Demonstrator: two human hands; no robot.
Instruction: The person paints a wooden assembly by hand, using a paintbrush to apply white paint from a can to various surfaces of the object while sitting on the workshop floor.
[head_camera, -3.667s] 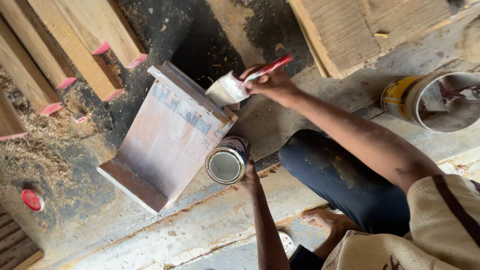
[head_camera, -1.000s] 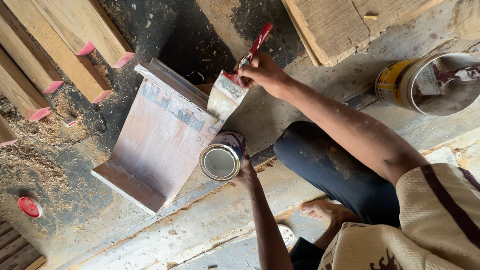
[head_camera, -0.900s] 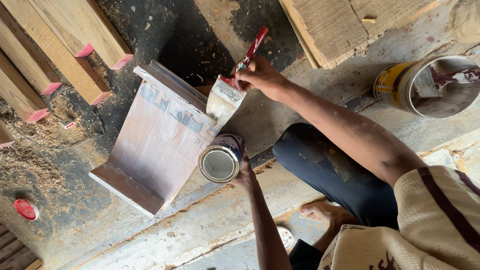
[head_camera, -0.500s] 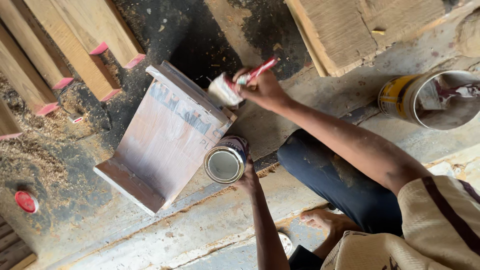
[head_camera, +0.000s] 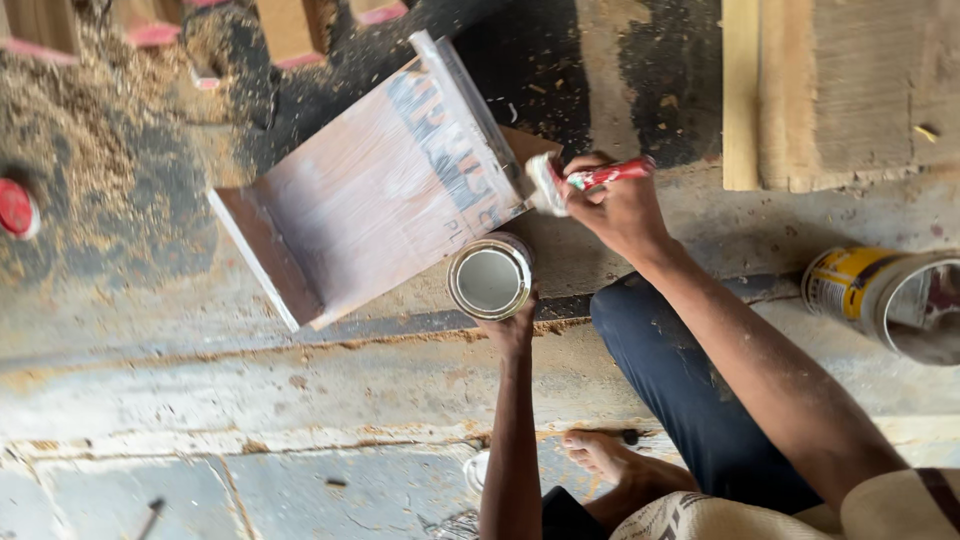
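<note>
Centre frame: right hand closed around a red-handled paintbrush, bristles touching the right edge of the white-coated wooden board, left hand gripping an open paint tin just below it; yellow bucket at right.
</note>
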